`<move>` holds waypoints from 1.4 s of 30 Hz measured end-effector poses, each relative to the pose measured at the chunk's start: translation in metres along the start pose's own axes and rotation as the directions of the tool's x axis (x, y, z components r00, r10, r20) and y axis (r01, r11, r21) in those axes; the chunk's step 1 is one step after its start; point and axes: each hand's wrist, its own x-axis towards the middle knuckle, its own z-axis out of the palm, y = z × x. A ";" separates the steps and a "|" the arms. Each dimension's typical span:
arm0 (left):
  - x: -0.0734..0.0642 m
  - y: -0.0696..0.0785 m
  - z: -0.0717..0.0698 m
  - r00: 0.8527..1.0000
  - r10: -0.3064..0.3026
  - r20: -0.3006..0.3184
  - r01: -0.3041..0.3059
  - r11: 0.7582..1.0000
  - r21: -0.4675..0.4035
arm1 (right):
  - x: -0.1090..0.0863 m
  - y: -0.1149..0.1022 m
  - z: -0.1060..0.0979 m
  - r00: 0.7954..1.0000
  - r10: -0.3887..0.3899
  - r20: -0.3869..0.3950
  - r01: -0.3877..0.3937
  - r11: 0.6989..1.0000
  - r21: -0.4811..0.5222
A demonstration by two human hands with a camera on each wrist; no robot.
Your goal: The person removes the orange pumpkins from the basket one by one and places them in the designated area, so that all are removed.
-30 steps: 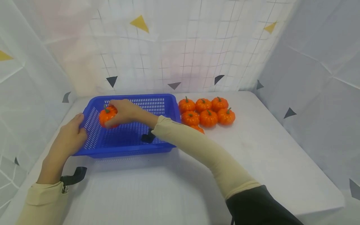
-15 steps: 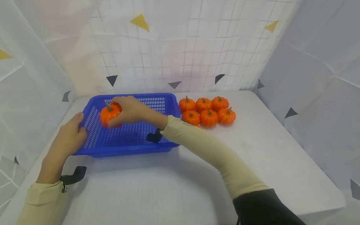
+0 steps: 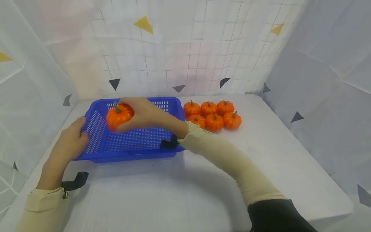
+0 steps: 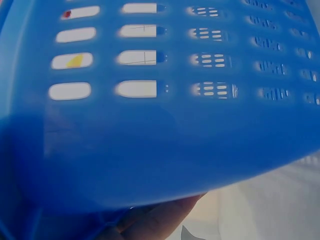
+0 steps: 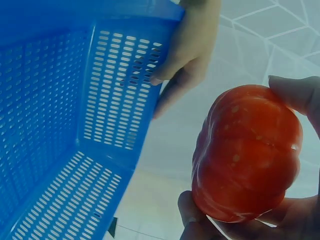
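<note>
My right hand (image 3: 140, 112) holds a small orange pumpkin (image 3: 118, 116) with a green stem, over the left part of a blue plastic basket (image 3: 136, 156). In the right wrist view, thumb and fingers grip the pumpkin (image 5: 247, 155) from both sides, and its ribbed underside shows. My left hand (image 3: 71, 141) grips the basket's left rim, with the thumb on the inner side. Close up in the left wrist view are the slotted basket wall (image 4: 150, 145) and part of the left hand's fingers (image 4: 162, 217) beneath its edge.
Several orange pumpkins (image 3: 214, 121) stand in rows just right of the basket, the front ones partly behind my right sleeve (image 3: 226, 158). Basket and pumpkins rest on a white table (image 3: 278, 154). White sheeting (image 3: 185, 48) rises behind and at both sides.
My right hand has moved rightward with the pumpkin, which looks larger and higher. The sleeve now hides a front pumpkin that showed before. My left hand stays on the rim.
</note>
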 end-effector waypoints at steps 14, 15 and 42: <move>-0.002 0.000 -0.001 1.000 -0.015 -0.011 0.014 0.999 -0.049 | -0.056 0.012 -0.027 0.995 -0.003 -0.098 0.000 0.999 -0.032; -0.002 -0.001 -0.001 1.000 -0.011 -0.013 0.010 0.999 -0.052 | -0.061 0.014 -0.029 0.993 -0.002 -0.115 -0.001 1.000 -0.028; 0.000 -0.021 -0.002 0.998 -0.055 0.044 0.063 0.973 -0.222 | -0.172 0.090 -0.063 0.933 0.258 -0.252 -0.260 0.965 0.023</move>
